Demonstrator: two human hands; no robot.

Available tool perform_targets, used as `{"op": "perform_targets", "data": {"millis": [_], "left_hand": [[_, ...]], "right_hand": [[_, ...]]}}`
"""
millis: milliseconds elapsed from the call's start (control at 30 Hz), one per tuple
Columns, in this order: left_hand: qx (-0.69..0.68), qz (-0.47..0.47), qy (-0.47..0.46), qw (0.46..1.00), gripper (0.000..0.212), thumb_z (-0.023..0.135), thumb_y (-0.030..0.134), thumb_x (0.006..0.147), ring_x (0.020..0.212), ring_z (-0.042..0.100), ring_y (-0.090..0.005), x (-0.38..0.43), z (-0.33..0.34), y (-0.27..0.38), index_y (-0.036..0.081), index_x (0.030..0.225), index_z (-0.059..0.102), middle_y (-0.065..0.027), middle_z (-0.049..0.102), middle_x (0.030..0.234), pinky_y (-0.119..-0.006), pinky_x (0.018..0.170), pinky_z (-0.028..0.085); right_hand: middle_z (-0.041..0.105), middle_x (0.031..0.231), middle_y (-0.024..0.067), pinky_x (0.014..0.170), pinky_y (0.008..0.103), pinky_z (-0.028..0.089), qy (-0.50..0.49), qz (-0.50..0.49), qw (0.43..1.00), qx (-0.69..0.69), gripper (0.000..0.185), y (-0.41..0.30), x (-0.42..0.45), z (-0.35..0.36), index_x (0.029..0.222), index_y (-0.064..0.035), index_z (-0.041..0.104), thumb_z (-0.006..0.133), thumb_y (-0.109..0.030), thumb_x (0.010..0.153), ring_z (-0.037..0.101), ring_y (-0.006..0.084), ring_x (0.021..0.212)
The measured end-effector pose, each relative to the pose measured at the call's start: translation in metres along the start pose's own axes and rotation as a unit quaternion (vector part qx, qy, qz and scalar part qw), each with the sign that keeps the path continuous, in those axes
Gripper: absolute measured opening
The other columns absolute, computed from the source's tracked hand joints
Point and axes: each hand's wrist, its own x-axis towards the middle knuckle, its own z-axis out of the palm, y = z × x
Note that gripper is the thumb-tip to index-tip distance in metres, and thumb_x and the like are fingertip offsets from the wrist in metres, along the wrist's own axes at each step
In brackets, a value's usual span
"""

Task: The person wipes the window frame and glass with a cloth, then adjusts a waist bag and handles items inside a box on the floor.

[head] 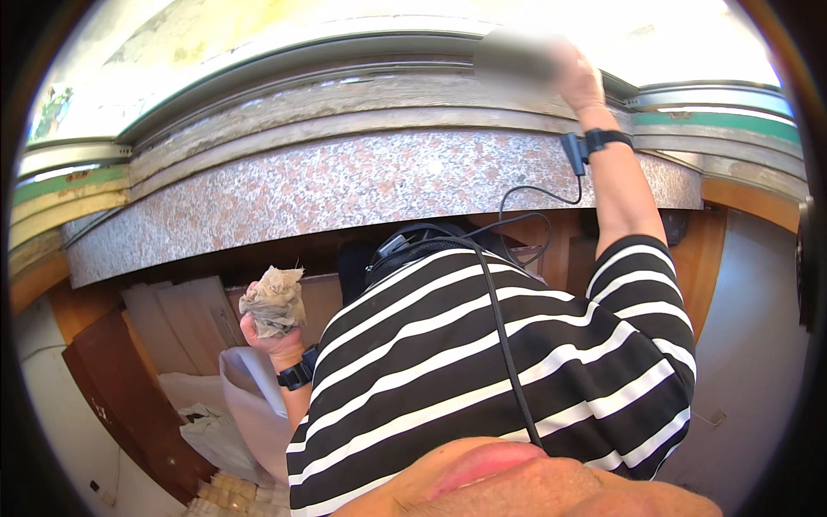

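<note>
My left hand grips a crumpled beige cloth with frayed threads, held low in front of the sill. Ahead, my right arm reaches over the speckled granite windowsill to the window frame. Part of my right hand shows there, near the weathered wooden frame rail and the metal window track. A blurred patch covers its fingers, so whatever it holds or touches is hidden. Black bands circle both wrists, and a dark device with a cable sits at the right one.
Black cable loops between my right wrist and waist, close to the sill's edge. At lower left stand boards, a curled pale sheet, a whitish bag and a brown door. Side window frames with green strips flank the sill.
</note>
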Motion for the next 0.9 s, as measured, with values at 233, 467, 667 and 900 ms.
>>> {"op": "perform_targets", "data": {"millis": [233, 467, 667, 900], "left_hand": [[0.024, -0.020, -0.004, 1.000, 0.059, 0.051, 0.035, 0.077, 0.116, 0.052, -0.0366, 0.001, 0.023, -0.016, 0.003, 0.127, 0.050, -0.0179, 0.056, 0.123, -0.053, 0.099, 0.041], [0.035, -0.029, 0.015, 0.999, 0.058, 0.050, 0.035, 0.077, 0.117, 0.051, -0.0362, -0.011, 0.017, -0.009, 0.004, 0.127, 0.050, -0.0164, 0.054, 0.125, -0.053, 0.100, 0.039], [0.047, -0.023, 0.031, 0.998, 0.058, 0.048, 0.037, 0.080, 0.124, 0.046, -0.0334, -0.009, -0.010, -0.003, 0.005, 0.128, 0.051, -0.0122, 0.053, 0.131, -0.056, 0.105, 0.034], [0.052, -0.046, 0.019, 0.997, 0.057, 0.048, 0.036, 0.078, 0.119, 0.050, -0.0338, 0.012, 0.017, -0.003, 0.006, 0.126, 0.052, -0.0125, 0.055, 0.126, -0.053, 0.099, 0.040]], "right_hand": [[0.064, 0.099, 0.0140, 0.068, 0.0435, 0.053, 0.387, 0.672, 0.547, 0.317, 0.045, 0.123, -0.023, -0.066, 0.111, 0.0046, 0.050, 0.068, -0.002, 0.071, 0.066, 0.0272, 0.080], [0.063, 0.089, 0.0049, 0.063, 0.0324, 0.049, 0.326, 0.622, 0.608, 0.371, 0.029, 0.181, -0.062, 0.034, 0.103, 0.0006, 0.060, 0.067, -0.003, 0.075, 0.059, 0.0179, 0.067], [0.068, 0.081, 0.0107, 0.073, 0.0362, 0.051, 0.210, 0.643, 0.694, 0.247, 0.026, 0.057, -0.023, 0.051, 0.086, 0.0035, 0.067, 0.066, -0.019, 0.073, 0.064, 0.0200, 0.075], [0.065, 0.078, 0.0039, 0.055, 0.0262, 0.048, 0.011, 0.551, 0.665, 0.504, 0.020, -0.084, 0.030, 0.022, 0.090, -0.0002, 0.066, 0.071, -0.015, 0.077, 0.059, 0.0123, 0.063]]}}
